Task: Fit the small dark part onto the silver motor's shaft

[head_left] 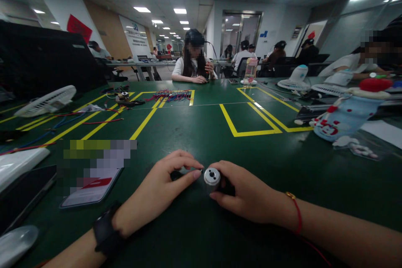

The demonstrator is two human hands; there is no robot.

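A small silver metal cylinder (211,180), which looks like a small motor, stands upright with dark holes in its top face. My right hand (245,190) grips it from the right, thumb in front and fingers behind. Just left of it, my left hand (166,182) has thumb and index finger pinched together on a tiny dark piece (201,171), too small to name. That piece is close to the cylinder's top edge; whether they touch I cannot tell. Both hands rest low over the green table (194,134).
A phone (91,192) lies left of my left arm, with a mouse (17,243) nearer. Wires (172,95) and a white fan (47,99) are farther back. At right stands a blue cup (348,113). Across the table sits a person (193,63).
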